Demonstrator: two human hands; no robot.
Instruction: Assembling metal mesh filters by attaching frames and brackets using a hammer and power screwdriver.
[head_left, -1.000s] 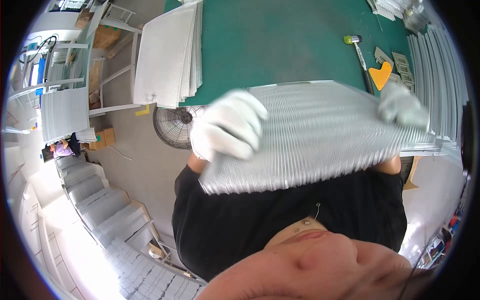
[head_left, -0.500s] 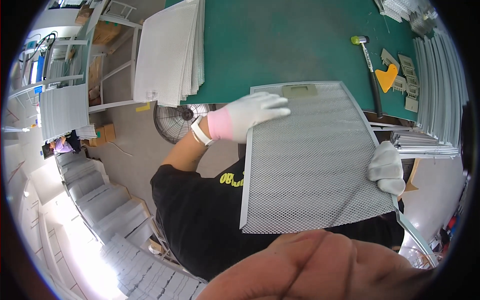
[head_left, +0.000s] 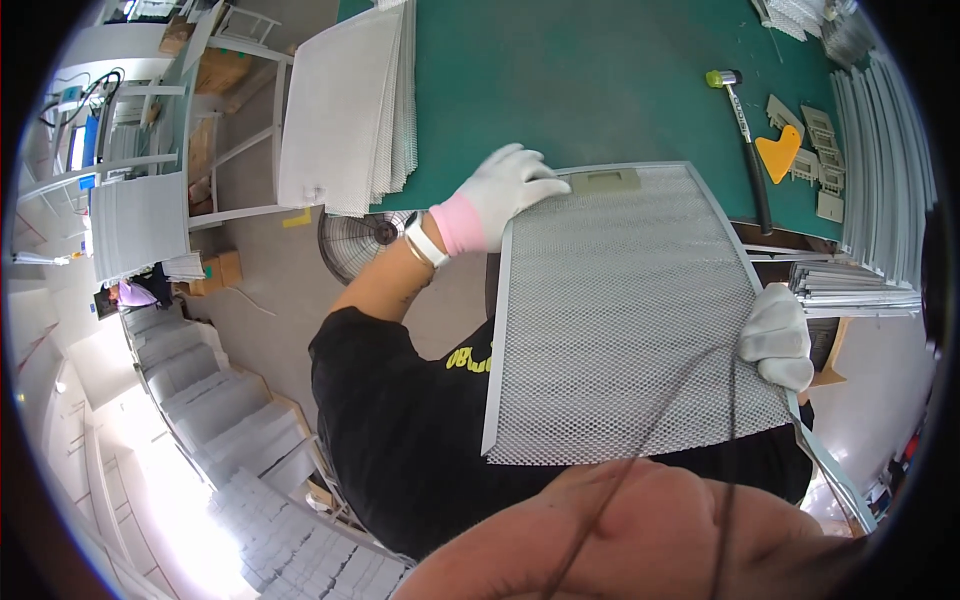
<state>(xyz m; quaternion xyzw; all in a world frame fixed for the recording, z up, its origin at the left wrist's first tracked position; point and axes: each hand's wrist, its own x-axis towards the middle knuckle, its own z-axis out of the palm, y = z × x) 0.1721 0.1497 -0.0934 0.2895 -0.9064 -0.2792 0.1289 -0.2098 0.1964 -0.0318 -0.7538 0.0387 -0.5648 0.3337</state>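
Being gripped by the right hand (head_left: 777,338), the mesh panel (head_left: 620,310) seems steady; the left hand (head_left: 505,192), hold unclear, was moved up at its top-left corner.

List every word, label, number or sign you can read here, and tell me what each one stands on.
Black shirt: yellow lettering, partly covered by the mesh panel; wording not copied out here.
Hammer: small dark printing, too small to read reliably.
I can make out no other lettering.
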